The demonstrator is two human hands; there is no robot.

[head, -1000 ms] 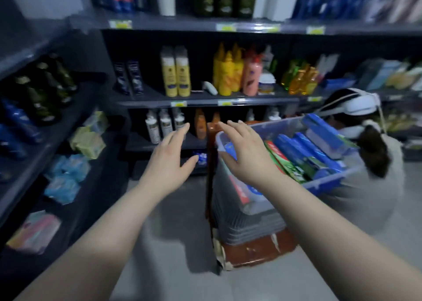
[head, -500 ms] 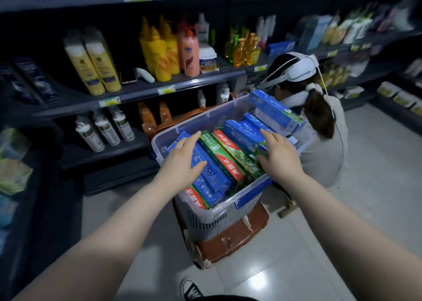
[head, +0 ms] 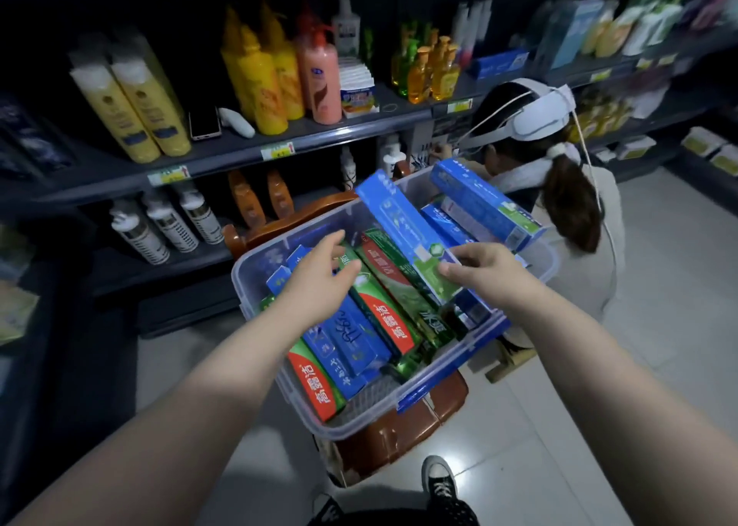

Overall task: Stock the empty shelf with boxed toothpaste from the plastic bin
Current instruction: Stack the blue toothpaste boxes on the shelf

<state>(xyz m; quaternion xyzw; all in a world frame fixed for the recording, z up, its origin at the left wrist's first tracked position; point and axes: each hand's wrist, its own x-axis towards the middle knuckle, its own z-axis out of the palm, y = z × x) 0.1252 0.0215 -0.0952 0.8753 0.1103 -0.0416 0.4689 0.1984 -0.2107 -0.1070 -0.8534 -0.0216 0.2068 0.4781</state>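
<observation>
While the right hand [head: 485, 276] pinches the near end of a long blue-and-green toothpaste box [head: 399, 222], thumb and fingers closed on it, that box tilts up out of the plastic bin [head: 351, 429], its far end reaching the bin's far rim. The left hand [head: 315, 286] hovers over the blue boxes [head: 351, 334] at the bin's left side, fingers loosely bent and holding nothing (whether it touches them I cannot tell). Red-and-green boxes [head: 385, 318] lie packed in the bin's middle. Under the bin stands a brown chair [head: 403, 429]; behind the bin another person [head: 575, 222] crouches at shelves [head: 319, 134] of bottles [head: 263, 78].
</observation>
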